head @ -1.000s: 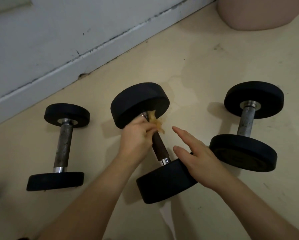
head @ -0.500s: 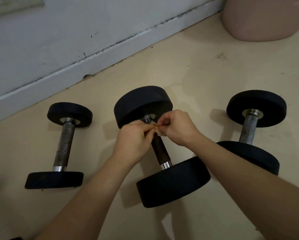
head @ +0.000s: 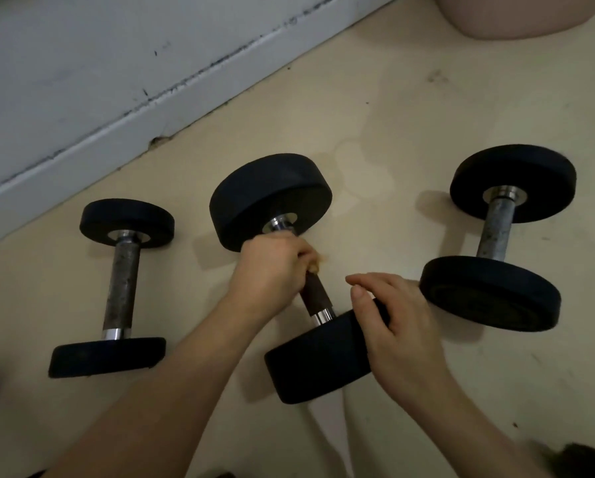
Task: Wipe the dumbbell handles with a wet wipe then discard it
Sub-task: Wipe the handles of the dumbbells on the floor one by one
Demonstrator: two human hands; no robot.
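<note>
Dumbbells lay on the floor (head: 392, 115) on either side: a small dumbbell (head: 122, 288) toward the baseboard (head: 151, 122), a right dumbbell (head: 496, 236), and a pink tub (head: 513, 15) at the far right corner. Between them, the left hand (head: 271, 270) curled round the middle dumbbell's handle (head: 318, 294) beside its far weight (head: 271, 198), covering most of the wet wipe (head: 318, 263); a tan scrap showed beside the fingers. The right hand (head: 399, 332) rested on the near weight (head: 309, 370), fingers loosely together.

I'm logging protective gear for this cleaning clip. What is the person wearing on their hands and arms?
Nothing that shows: the left hand and right hand are bare, with no gloves, rings or watch. The left forearm and right forearm are uncovered over the stretch in view, with no clear sleeve.
</note>
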